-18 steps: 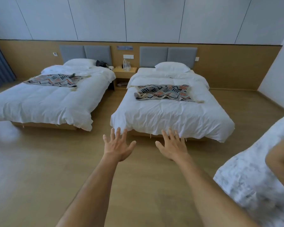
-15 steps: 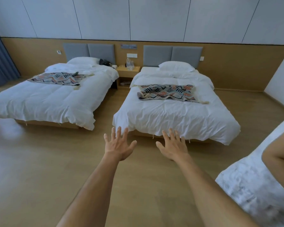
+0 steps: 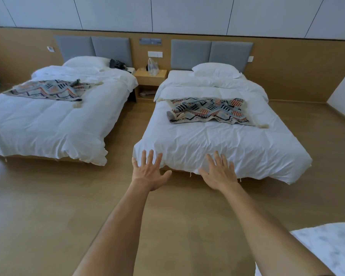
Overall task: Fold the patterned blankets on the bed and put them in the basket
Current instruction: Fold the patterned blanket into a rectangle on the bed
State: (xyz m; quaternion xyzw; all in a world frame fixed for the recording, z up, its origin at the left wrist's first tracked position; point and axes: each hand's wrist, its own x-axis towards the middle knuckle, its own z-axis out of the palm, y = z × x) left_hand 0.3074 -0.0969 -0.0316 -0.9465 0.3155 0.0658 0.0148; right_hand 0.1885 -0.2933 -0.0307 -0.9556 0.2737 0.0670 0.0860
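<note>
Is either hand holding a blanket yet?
No. The left hand and right hand are both spread open and empty near the bed's foot, and the patterned blanket lies untouched farther up the right bed.

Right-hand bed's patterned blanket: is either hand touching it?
Apart. The head view shows bare white duvet between the patterned blanket and both open hands, left hand and right hand.

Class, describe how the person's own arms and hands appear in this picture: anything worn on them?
Both forearms are bare, with no sleeves in view. The left hand and right hand wear no gloves, and no rings, watch or bracelet show.
</note>
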